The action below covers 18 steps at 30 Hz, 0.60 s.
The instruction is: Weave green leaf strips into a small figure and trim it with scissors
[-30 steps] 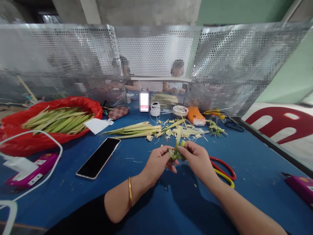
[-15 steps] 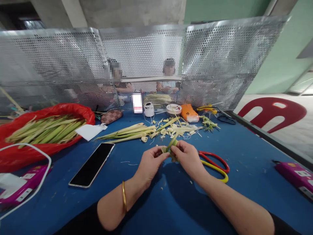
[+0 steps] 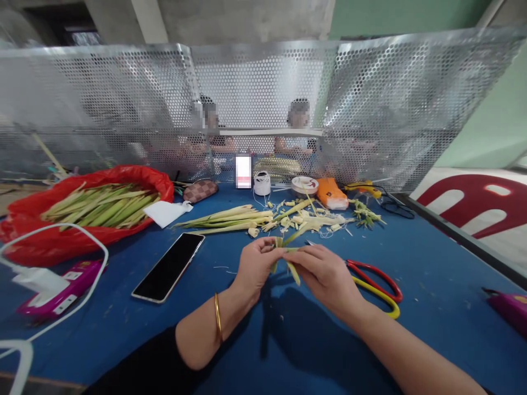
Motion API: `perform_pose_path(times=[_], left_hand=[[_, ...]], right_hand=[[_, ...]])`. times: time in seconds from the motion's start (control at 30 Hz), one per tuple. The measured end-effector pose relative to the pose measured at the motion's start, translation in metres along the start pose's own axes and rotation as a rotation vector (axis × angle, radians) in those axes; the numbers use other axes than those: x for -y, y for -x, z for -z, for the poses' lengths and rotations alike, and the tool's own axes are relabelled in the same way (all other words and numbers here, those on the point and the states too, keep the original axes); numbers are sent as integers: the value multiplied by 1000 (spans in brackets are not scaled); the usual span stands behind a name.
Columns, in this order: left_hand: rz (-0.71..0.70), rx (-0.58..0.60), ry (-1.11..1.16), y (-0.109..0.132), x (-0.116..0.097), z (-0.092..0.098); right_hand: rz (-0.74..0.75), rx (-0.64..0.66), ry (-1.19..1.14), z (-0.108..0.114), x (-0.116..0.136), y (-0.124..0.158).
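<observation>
Left hand (image 3: 256, 264) on folded green leaf (image 3: 292, 271)

We see even, bright light from above, soft shadows under the arms on the blue table (image 3: 313, 351), glare on the mesh screen (image 3: 391, 99), and edges bent.

The blue table (image 3: 107, 312) is fenced at the back by a perforated metal screen (image 3: 391, 99). Bare concrete (image 3: 247, 22) is seen above it, a green wall (image 3: 489, 126) to the right, and a red chair (image 3: 465, 211) beside the table.
</observation>
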<state>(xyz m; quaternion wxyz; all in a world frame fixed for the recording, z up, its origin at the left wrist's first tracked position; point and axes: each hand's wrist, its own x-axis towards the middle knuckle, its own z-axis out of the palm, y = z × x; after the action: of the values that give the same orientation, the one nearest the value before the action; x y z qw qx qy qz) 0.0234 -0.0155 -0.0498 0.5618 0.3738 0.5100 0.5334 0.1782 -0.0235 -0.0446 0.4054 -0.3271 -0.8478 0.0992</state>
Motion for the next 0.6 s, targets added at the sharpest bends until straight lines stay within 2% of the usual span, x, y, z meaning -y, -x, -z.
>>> perform_pose_path(times=[0.07, 0.13, 0.2, 0.3, 0.37, 0.47, 0.6], left_hand=[[-4, 57, -42, 4, 0, -3], [-18, 134, -75, 8, -1, -5], [-28, 188, -85, 11, -3, -6], [-27, 225, -103, 12, -4, -6], [-40, 240, -123, 11, -3, -6], [-49, 239, -152, 10, 3, -7], [-81, 173, -166, 5, 8, -5]], right_hand=[[58, -79, 175, 2, -1, -1], [18, -126, 237, 3, -3, -1], [-132, -114, 212, 2, -7, -1], [-420, -22, 127, 0, -14, -1], [-513, 15, 96, -1, -17, -1], [-549, 35, 72, -2, -17, -2], [-571, 50, 114, 0, -14, -3]])
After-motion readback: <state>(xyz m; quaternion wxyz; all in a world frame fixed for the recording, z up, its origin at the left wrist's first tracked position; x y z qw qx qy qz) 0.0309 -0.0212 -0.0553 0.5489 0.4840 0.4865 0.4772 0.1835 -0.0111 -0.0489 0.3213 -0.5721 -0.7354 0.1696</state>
